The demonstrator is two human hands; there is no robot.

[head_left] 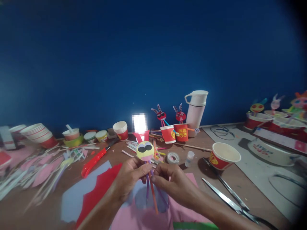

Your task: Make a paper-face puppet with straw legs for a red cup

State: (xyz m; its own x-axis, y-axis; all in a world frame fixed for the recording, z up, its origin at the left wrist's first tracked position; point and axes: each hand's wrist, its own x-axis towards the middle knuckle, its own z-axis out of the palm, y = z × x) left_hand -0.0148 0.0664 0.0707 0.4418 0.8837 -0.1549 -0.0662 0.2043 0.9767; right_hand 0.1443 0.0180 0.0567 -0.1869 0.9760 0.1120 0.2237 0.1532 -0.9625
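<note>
A small paper puppet with a yellow round face (145, 150), large dark eyes and red ears is upright near the middle of the head view. Its body is of thin strips: an orange strip (153, 198) hangs straight down, with purple strips (147, 191) beside it. My left hand (128, 175) is closed around the strips just below the face. My right hand (172, 180) has its fingers pinched at a purple strip on the right side. The fingertips partly hide where the strips meet. Beneath both hands lie pink paper (129, 218) and grey-blue paper.
Open scissors (223, 195) lie at right, beside a red-and-white paper cup (225, 156). A tape roll (173, 158) and small bottle (190, 159) are ahead. A red utility knife (96, 161) and loose strips lie left. Behind stand finished puppets in cups (168, 134) and a white flask (196, 110).
</note>
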